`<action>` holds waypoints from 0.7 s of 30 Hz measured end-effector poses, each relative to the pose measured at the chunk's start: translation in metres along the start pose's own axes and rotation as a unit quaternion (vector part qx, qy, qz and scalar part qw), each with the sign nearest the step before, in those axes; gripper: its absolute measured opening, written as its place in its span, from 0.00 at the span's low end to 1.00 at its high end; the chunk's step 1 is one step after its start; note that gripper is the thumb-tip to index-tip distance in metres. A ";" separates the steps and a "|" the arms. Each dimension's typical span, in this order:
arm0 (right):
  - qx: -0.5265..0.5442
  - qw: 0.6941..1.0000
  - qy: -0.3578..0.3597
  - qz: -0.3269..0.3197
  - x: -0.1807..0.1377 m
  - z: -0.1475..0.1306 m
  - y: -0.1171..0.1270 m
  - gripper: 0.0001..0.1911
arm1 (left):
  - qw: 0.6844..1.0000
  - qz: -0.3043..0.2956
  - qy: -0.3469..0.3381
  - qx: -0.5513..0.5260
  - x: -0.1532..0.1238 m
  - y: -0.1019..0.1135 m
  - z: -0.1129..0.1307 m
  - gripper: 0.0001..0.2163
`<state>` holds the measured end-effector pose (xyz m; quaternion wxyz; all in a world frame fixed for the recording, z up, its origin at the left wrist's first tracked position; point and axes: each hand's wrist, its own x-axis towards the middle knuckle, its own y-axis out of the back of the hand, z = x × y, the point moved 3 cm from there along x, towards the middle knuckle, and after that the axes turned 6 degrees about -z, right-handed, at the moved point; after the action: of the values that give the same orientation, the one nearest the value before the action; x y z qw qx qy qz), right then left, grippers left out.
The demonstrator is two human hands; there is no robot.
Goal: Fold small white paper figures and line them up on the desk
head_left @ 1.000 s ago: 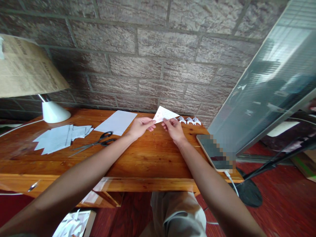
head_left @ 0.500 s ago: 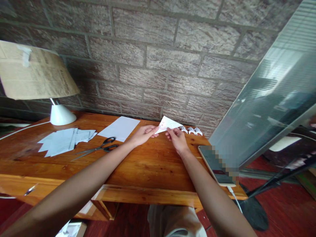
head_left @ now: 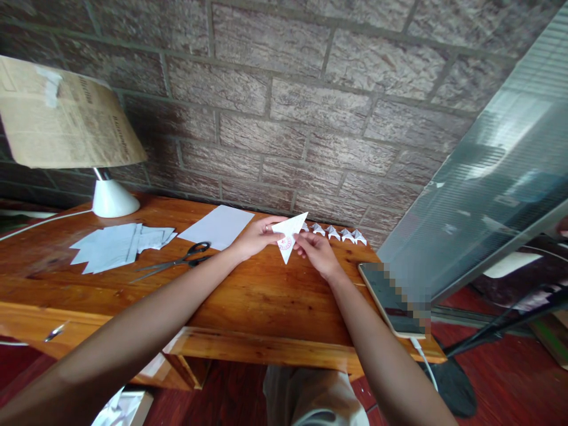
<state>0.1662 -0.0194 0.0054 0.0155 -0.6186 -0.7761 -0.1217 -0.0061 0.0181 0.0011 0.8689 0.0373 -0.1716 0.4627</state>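
A white paper triangle (head_left: 290, 229) with a red round stamp is held up above the wooden desk (head_left: 266, 302). My left hand (head_left: 257, 238), a ring on one finger, pinches its left side. On its right edge, my right hand (head_left: 316, 251) has thumb and fingers closed on the paper. Behind my right hand stand several small folded paper stars (head_left: 333, 232) in a row by the wall; the leftmost is partly hidden by the triangle. A blank white sheet (head_left: 217, 226) lies to the left of my left hand, near black-handled scissors (head_left: 177, 261) with their blades slightly apart.
Cut paper pieces (head_left: 118, 247) are piled at the left, in front of a lamp (head_left: 114, 198) with a newsprint shade. A tablet (head_left: 390, 299) with a white cable lies along the right edge. Behind the desk rises a brick wall (head_left: 319, 112).
The paper triangle has been turned, so one point now faces down and another up to the right. Both hands stay on it, and more of the star row shows. The view shifted slightly.
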 end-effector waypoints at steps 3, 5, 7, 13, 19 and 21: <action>-0.004 1.000 0.010 0.003 0.000 0.000 0.001 0.18 | 1.000 0.017 0.004 0.001 0.000 0.000 -0.002 0.26; -0.005 1.000 0.011 -0.004 0.000 0.000 0.000 0.18 | 0.999 0.031 0.017 0.000 0.000 0.000 -0.005 0.26; -0.003 1.000 0.008 -0.009 -0.001 0.000 -0.001 0.18 | 1.000 0.023 0.022 0.002 0.001 0.000 -0.007 0.26; 0.054 0.998 0.019 0.018 0.000 -0.005 0.003 0.18 | 0.999 -0.037 0.011 -0.003 -0.001 -0.005 -0.004 0.27; 0.102 0.991 -0.013 0.085 -0.001 -0.005 0.007 0.21 | 0.997 -0.051 -0.012 0.054 -0.001 -0.006 -0.004 0.29; 0.096 0.992 -0.011 0.081 -0.001 -0.005 0.006 0.21 | 0.996 -0.050 -0.020 0.066 0.000 -0.005 -0.006 0.29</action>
<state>0.1720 -0.0204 0.0109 0.0764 -0.6765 -0.7315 -0.0382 -0.0002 0.0162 -0.0036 0.8828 0.1125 -0.1558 0.4286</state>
